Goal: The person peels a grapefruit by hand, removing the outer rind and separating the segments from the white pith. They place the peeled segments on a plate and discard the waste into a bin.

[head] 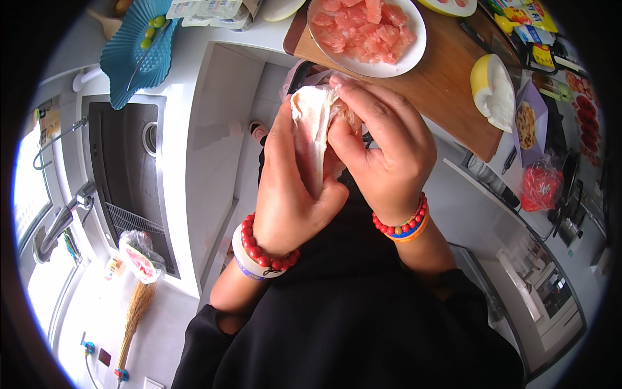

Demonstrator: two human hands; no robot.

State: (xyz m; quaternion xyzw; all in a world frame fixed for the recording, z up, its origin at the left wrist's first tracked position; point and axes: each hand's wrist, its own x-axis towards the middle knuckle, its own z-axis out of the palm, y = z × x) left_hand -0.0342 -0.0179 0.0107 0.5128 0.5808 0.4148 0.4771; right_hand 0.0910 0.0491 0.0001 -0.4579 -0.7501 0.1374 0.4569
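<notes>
My left hand [291, 194] grips a pomelo segment [311, 136] with pale membrane and pink flesh, held up in front of my body. On the segment's right side, the thumb and fingers of my right hand [388, 136] pinch at its thin membrane. My fingers hide part of the flesh. Beyond both hands, a white plate [419, 41] holds a heap of pink pomelo pieces [362, 29]. The plate rests on a wooden cutting board [437, 97]. A thick piece of yellow pomelo rind [481, 82] with white pith lies at the board's right edge.
At left is a dark sink [126, 141] with a faucet [68, 214]. A blue fluted dish [138, 53] carries green fruits. Plastic-wrapped cut watermelon [142, 257] sits near the sink. Right of the board are a lilac paper tray [537, 116] and a red bagged item [542, 187].
</notes>
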